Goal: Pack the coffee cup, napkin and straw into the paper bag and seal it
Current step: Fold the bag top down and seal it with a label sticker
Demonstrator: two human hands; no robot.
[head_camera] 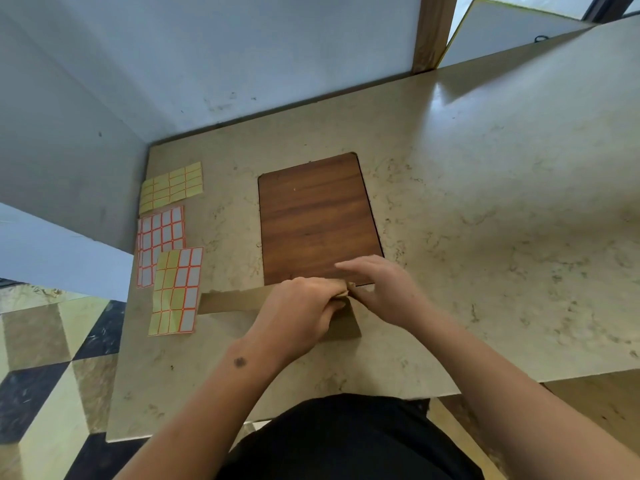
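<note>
A brown paper bag (228,301) lies flat on the marble table (485,220), its long side running left to right near the front edge. My left hand (298,313) rests on top of the bag and pinches its right end, fingers curled on the paper. My right hand (384,289) meets it from the right, fingers stretched flat over the same end of the bag. Most of the bag's right half is hidden under both hands. No coffee cup, napkin or straw shows anywhere.
A dark wooden board (315,216) lies just behind the hands. Three label sticker sheets sit at the table's left edge: a yellow sheet (171,187), a red-white sheet (159,237) and a mixed sheet (176,291). White walls stand behind and to the left.
</note>
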